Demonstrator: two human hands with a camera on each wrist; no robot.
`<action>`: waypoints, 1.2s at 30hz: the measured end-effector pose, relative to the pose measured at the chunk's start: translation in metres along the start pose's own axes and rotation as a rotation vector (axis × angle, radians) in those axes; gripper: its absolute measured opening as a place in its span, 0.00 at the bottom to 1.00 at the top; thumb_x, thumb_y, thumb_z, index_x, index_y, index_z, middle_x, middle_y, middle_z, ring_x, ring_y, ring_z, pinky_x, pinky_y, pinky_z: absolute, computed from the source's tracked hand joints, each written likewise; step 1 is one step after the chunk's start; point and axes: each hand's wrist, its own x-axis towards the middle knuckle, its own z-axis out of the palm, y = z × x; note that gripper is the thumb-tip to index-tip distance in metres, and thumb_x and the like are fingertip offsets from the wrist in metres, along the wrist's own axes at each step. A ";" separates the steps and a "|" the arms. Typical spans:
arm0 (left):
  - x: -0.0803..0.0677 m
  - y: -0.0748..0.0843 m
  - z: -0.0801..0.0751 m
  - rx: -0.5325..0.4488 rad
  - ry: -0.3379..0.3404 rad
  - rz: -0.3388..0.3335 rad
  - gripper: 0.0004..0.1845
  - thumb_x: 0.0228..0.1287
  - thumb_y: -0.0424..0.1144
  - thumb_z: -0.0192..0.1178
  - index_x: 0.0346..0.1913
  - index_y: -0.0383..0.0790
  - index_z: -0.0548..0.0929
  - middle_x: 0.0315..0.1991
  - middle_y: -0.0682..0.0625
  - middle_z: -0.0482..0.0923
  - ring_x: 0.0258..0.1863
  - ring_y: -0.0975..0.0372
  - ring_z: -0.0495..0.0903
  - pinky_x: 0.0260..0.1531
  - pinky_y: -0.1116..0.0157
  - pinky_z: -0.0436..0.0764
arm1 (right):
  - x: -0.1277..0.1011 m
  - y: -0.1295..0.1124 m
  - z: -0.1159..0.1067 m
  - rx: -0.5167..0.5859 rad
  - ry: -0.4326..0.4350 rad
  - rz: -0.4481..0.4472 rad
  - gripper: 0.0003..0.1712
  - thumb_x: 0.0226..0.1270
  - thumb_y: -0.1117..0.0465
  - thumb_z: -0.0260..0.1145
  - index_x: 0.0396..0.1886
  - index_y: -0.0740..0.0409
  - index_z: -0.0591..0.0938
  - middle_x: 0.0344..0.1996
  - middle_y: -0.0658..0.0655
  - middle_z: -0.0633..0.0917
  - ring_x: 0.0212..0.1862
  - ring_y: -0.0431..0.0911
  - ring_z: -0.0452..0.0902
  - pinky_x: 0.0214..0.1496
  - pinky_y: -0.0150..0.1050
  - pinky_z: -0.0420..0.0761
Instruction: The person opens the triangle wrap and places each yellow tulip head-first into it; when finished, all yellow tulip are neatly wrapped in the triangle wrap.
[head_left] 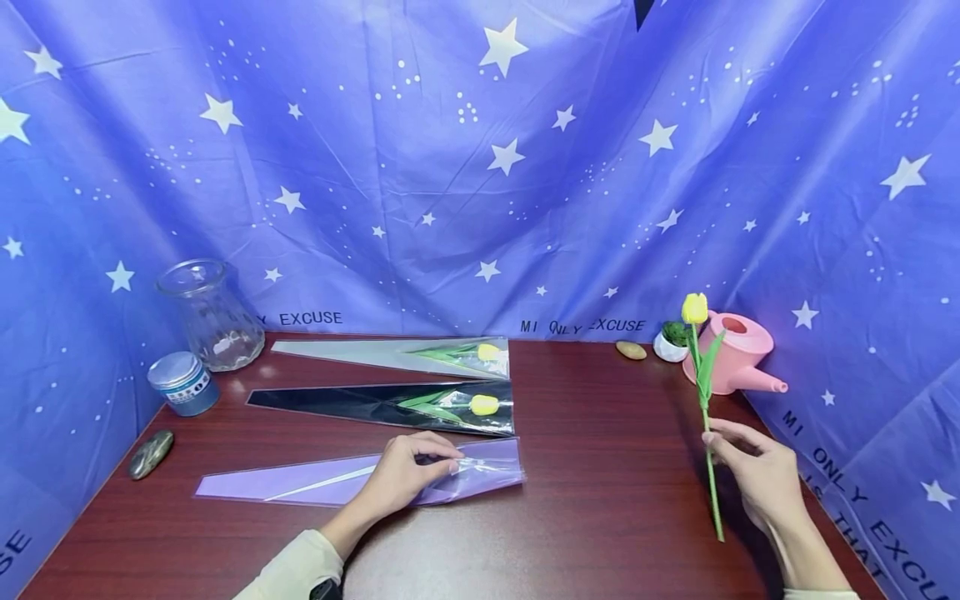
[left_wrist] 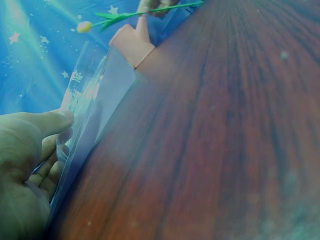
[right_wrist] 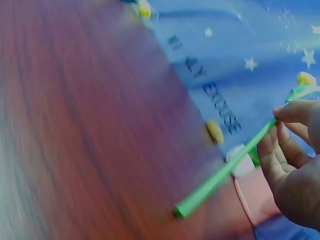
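Note:
My left hand (head_left: 408, 475) pinches the clear front film of a purple flower sleeve (head_left: 315, 481) lying nearest me; in the left wrist view the thumb presses on this film. On the right, my right hand (head_left: 761, 471) pinches the green stem of a yellow tulip (head_left: 705, 383), bloom up, above the table. In the right wrist view the stem's cut end (right_wrist: 182, 211) points down and left. Beyond the purple sleeve lie a black sleeve (head_left: 322, 402) and a grey sleeve (head_left: 345, 350), each with a yellow tulip inside.
A glass vase (head_left: 217, 321), a blue-labelled jar (head_left: 183, 385) and a dark stone (head_left: 152, 454) stand along the left side. At the back right are a tan stone (head_left: 631, 350), a small potted plant (head_left: 671, 342) and a pink watering can (head_left: 727, 358). A starry blue cloth (head_left: 442, 167) encloses the table.

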 end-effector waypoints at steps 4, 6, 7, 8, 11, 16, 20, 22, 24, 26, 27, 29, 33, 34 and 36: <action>0.000 -0.001 0.001 0.005 0.001 -0.003 0.05 0.61 0.45 0.75 0.40 0.56 0.93 0.40 0.62 0.90 0.47 0.67 0.87 0.57 0.69 0.81 | -0.002 -0.004 0.019 0.171 -0.027 -0.027 0.15 0.66 0.81 0.65 0.46 0.64 0.90 0.30 0.49 0.91 0.28 0.39 0.88 0.33 0.31 0.87; 0.000 -0.001 0.001 0.007 0.002 -0.003 0.05 0.61 0.45 0.75 0.40 0.56 0.93 0.40 0.62 0.90 0.47 0.67 0.87 0.57 0.69 0.81 | -0.004 -0.005 0.028 0.255 -0.043 -0.037 0.16 0.67 0.82 0.63 0.46 0.66 0.89 0.30 0.51 0.92 0.30 0.40 0.89 0.33 0.32 0.88; 0.000 -0.001 0.001 0.007 0.002 -0.002 0.05 0.61 0.45 0.75 0.40 0.56 0.93 0.40 0.62 0.90 0.47 0.67 0.87 0.57 0.69 0.81 | -0.005 -0.005 0.033 0.307 -0.056 -0.039 0.16 0.67 0.83 0.61 0.46 0.66 0.88 0.31 0.52 0.92 0.31 0.41 0.89 0.34 0.33 0.88; 0.000 -0.001 0.001 0.006 0.001 -0.003 0.05 0.61 0.45 0.75 0.40 0.56 0.93 0.40 0.62 0.90 0.47 0.67 0.87 0.57 0.69 0.81 | -0.006 -0.005 0.037 0.362 -0.069 -0.040 0.16 0.68 0.83 0.60 0.46 0.67 0.88 0.31 0.54 0.92 0.32 0.42 0.90 0.34 0.35 0.89; -0.001 0.000 0.000 0.005 0.002 0.001 0.05 0.60 0.45 0.75 0.40 0.56 0.93 0.40 0.62 0.90 0.47 0.67 0.87 0.57 0.68 0.81 | -0.009 -0.003 0.050 0.529 -0.098 -0.021 0.17 0.70 0.84 0.56 0.45 0.67 0.86 0.33 0.58 0.92 0.34 0.46 0.91 0.37 0.39 0.90; 0.000 0.001 0.000 0.014 0.000 0.012 0.06 0.60 0.44 0.75 0.40 0.55 0.94 0.40 0.62 0.90 0.47 0.67 0.87 0.56 0.68 0.81 | -0.017 0.001 0.072 0.691 -0.049 0.096 0.16 0.72 0.83 0.54 0.43 0.65 0.84 0.31 0.60 0.91 0.35 0.48 0.91 0.42 0.45 0.91; 0.000 0.001 0.000 0.026 -0.009 0.029 0.07 0.61 0.43 0.75 0.41 0.55 0.94 0.41 0.61 0.90 0.47 0.67 0.87 0.56 0.68 0.82 | -0.025 0.002 0.089 0.723 0.038 0.214 0.13 0.72 0.80 0.57 0.40 0.60 0.82 0.30 0.57 0.90 0.34 0.47 0.91 0.45 0.45 0.90; 0.000 0.001 0.000 0.032 -0.013 0.038 0.07 0.61 0.42 0.75 0.41 0.55 0.94 0.41 0.61 0.90 0.47 0.67 0.87 0.56 0.67 0.82 | -0.029 0.002 0.098 0.726 0.077 0.255 0.13 0.72 0.79 0.59 0.39 0.59 0.81 0.29 0.55 0.89 0.34 0.47 0.90 0.46 0.45 0.90; 0.000 0.001 0.000 0.036 -0.016 0.046 0.07 0.61 0.42 0.75 0.41 0.55 0.94 0.41 0.61 0.90 0.47 0.67 0.87 0.55 0.67 0.82 | -0.032 0.003 0.107 0.724 0.109 0.280 0.12 0.72 0.78 0.60 0.38 0.58 0.81 0.29 0.55 0.90 0.33 0.46 0.90 0.46 0.45 0.90; 0.001 0.001 0.001 0.041 -0.019 0.053 0.07 0.61 0.41 0.75 0.41 0.55 0.94 0.41 0.61 0.90 0.47 0.67 0.87 0.55 0.67 0.82 | -0.036 0.003 0.116 0.728 0.139 0.289 0.11 0.71 0.78 0.61 0.38 0.58 0.80 0.29 0.55 0.90 0.33 0.46 0.90 0.46 0.45 0.90; 0.001 0.001 0.001 0.042 -0.020 0.055 0.07 0.61 0.41 0.75 0.41 0.55 0.94 0.41 0.61 0.90 0.47 0.67 0.87 0.55 0.67 0.82 | -0.038 0.004 0.120 0.729 0.152 0.289 0.11 0.71 0.78 0.61 0.38 0.59 0.80 0.29 0.55 0.90 0.33 0.46 0.90 0.46 0.45 0.90; 0.001 0.002 0.001 0.043 -0.022 0.059 0.07 0.60 0.40 0.75 0.41 0.55 0.94 0.41 0.61 0.90 0.47 0.67 0.87 0.55 0.67 0.82 | -0.042 0.004 0.129 0.729 0.168 0.286 0.11 0.71 0.79 0.61 0.38 0.59 0.79 0.29 0.55 0.90 0.33 0.46 0.90 0.47 0.46 0.90; 0.001 0.002 0.001 0.046 -0.020 0.063 0.08 0.60 0.39 0.75 0.42 0.54 0.94 0.41 0.61 0.90 0.47 0.67 0.86 0.56 0.67 0.82 | -0.051 0.006 0.146 0.708 0.177 0.300 0.11 0.71 0.79 0.62 0.39 0.59 0.78 0.29 0.55 0.89 0.33 0.45 0.89 0.47 0.46 0.90; 0.002 0.003 0.001 0.049 -0.019 0.065 0.08 0.60 0.39 0.75 0.42 0.54 0.94 0.41 0.61 0.90 0.47 0.67 0.87 0.56 0.66 0.82 | -0.053 0.006 0.150 0.699 0.178 0.309 0.11 0.71 0.78 0.62 0.39 0.59 0.77 0.29 0.54 0.89 0.33 0.44 0.89 0.48 0.46 0.90; 0.002 0.003 0.001 0.050 -0.018 0.067 0.08 0.60 0.39 0.75 0.42 0.54 0.94 0.41 0.61 0.90 0.47 0.67 0.87 0.56 0.66 0.82 | -0.058 0.007 0.159 0.674 0.184 0.328 0.11 0.70 0.78 0.62 0.38 0.59 0.77 0.29 0.53 0.89 0.33 0.44 0.89 0.48 0.45 0.90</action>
